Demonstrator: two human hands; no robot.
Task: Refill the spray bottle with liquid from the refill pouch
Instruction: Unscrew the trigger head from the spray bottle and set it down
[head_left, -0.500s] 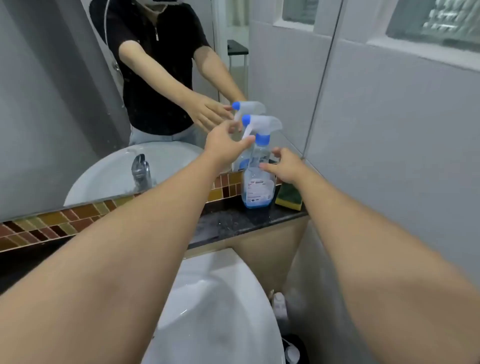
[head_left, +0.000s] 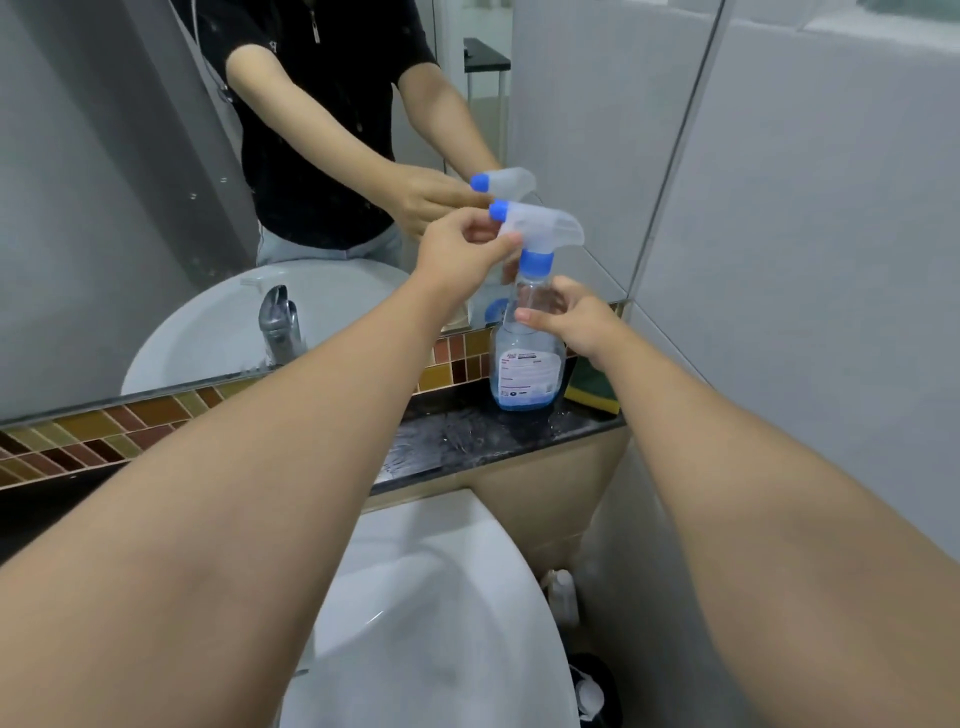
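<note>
A clear spray bottle (head_left: 527, 364) with a white trigger head, blue nozzle and blue collar stands upright on the black ledge (head_left: 467, 441) by the mirror. Only a thin layer of blue liquid lies at its bottom. My left hand (head_left: 462, 249) pinches the trigger head from the left. My right hand (head_left: 576, 317) wraps the bottle's shoulder from the right, just under the collar. No refill pouch is in view.
A yellow and green sponge (head_left: 592, 389) lies right of the bottle against the grey wall. The white sink basin (head_left: 441, 623) is below the ledge. The mirror (head_left: 156, 208) reflects the faucet, the sink and a person in a black shirt. Small bottles stand on the floor at the lower right.
My right hand has closed in on the bottle's shoulder, and my left hand has tightened on the trigger head. The bottle still stands on the ledge.
</note>
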